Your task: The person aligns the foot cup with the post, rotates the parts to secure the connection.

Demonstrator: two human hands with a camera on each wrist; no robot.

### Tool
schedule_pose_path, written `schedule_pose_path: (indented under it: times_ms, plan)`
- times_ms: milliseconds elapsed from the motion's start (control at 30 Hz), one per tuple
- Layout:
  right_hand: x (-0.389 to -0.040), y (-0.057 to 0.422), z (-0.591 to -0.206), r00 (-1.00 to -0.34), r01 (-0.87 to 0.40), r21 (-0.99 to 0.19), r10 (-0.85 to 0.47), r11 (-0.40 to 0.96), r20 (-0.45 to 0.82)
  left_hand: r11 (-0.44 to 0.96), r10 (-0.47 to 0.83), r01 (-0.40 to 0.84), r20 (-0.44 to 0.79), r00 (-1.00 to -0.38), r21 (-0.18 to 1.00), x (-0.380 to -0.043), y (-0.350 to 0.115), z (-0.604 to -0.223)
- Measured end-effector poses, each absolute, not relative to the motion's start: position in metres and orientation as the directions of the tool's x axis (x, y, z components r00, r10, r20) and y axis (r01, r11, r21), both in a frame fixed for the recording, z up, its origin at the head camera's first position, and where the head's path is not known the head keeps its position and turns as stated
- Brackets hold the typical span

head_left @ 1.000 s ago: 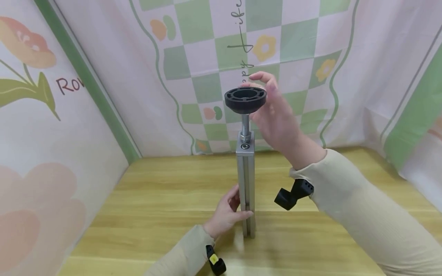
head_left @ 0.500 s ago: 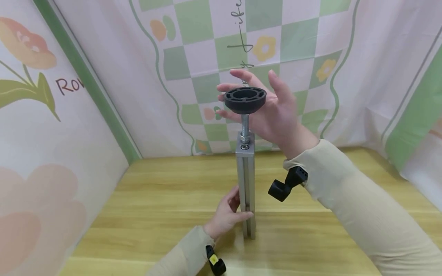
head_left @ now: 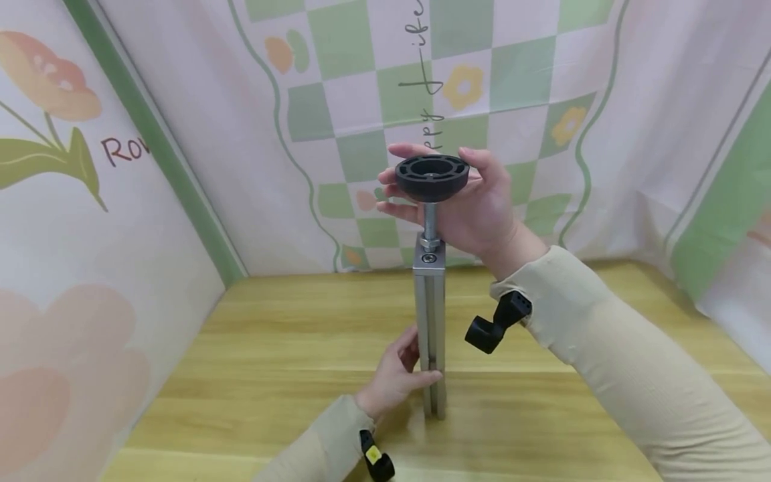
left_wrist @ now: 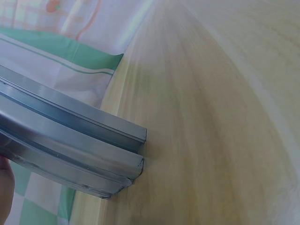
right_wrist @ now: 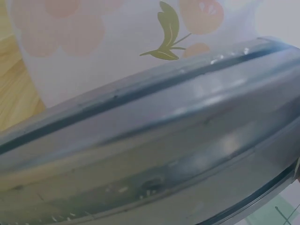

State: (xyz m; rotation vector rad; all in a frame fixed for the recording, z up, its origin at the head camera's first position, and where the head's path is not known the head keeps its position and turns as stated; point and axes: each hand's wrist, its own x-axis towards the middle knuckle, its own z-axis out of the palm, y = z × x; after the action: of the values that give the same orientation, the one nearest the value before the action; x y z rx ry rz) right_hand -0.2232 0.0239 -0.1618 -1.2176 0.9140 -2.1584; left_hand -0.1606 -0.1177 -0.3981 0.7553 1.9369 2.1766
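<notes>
An aluminium extrusion profile (head_left: 430, 314) stands upright on the table, its lower end resting on the wood in the left wrist view. A threaded bolt with a nut rises from its end plate and carries a round black levelling foot (head_left: 431, 187). Low on the profile, my left hand (head_left: 394, 375) grips it, thumb across the near face and fingers behind. My right hand (head_left: 476, 207) is around the levelling foot, thumb at the right rim and fingers behind it, tips showing past its left side. The profile (right_wrist: 154, 136) fills much of the right wrist view.
The wood-grain table (head_left: 289, 335) ends at a patterned curtain (head_left: 349, 107) close behind the profile. More printed cloth (head_left: 78, 248) borders the left side. Both wrists wear black camera mounts (head_left: 496, 325).
My right hand has turned from behind the levelling foot, spread its fingers, then drawn its thumb and fingers in around it. The left hand and profile have stayed put.
</notes>
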Motion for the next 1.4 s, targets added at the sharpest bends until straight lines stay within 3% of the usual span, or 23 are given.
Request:
schedule_pose_path:
  times_ms: [600, 1033, 1400]
  plan:
    - [-0.223, 0.028, -0.171, -0.491, 0.012, -0.701, -0.615, -0.713, 0.618, -0.177, 0.429, 0.211, 0.268, -0.863, 0.961, -0.161, -0.118, -0.398]
    - [-0.220, 0.022, -0.171, -0.590, -0.081, -0.654, -0.493, -0.752, 0.640, -0.203, 0.425, 0.219, 0.288, -0.858, 0.954, -0.162, -0.120, -0.399]
    - [-0.222, 0.034, -0.171, -0.526, 0.003, -0.642, -0.548, -0.766, 0.651, -0.209, 0.446, 0.269, 0.336, -0.829, 0.940, -0.164, -0.121, -0.401]
